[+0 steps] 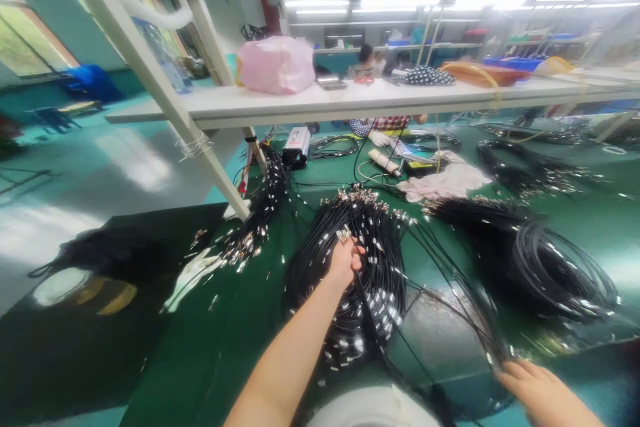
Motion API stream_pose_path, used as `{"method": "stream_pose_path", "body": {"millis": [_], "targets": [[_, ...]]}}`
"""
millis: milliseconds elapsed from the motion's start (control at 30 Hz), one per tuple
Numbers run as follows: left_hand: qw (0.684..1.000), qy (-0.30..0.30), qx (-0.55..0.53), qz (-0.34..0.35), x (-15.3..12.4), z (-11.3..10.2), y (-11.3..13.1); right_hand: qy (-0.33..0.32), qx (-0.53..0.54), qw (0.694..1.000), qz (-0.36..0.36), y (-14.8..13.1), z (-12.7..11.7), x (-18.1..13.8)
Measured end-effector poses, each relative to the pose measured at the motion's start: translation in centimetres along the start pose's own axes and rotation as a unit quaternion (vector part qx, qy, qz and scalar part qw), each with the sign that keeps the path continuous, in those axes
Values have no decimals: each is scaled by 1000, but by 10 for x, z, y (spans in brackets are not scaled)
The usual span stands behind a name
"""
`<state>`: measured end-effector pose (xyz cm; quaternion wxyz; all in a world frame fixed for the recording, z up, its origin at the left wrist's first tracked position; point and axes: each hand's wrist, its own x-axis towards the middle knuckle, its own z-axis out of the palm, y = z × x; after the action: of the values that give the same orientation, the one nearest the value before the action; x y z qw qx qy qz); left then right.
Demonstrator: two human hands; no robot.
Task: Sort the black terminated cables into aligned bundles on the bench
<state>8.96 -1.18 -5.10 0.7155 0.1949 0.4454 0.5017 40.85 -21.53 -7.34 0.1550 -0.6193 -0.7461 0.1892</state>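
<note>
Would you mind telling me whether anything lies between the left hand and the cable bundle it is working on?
Nothing visible does: the left hand already grips the cable bundle near its metal-tipped ends. The right hand rests on loose strands at the lower right.

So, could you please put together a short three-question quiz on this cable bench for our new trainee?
1. True or false: the left hand grips a bunch of black cables near their metal-tipped ends.
2. Multiple choice: what lies on the white shelf nearest the slanted frame post? A) a pink plastic bag B) a red bucket C) a stack of books
3. Fill in: the right hand rests low at the edge of the green ____, by thin cable strands.

Key:
1. true
2. A
3. table
</note>
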Motion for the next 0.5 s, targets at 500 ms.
{"method": "stream_pose_path", "body": {"millis": [500], "targets": [[965,-183,127,137,-95,68,-16,80,156,967,-186,-188,-74,165]]}}
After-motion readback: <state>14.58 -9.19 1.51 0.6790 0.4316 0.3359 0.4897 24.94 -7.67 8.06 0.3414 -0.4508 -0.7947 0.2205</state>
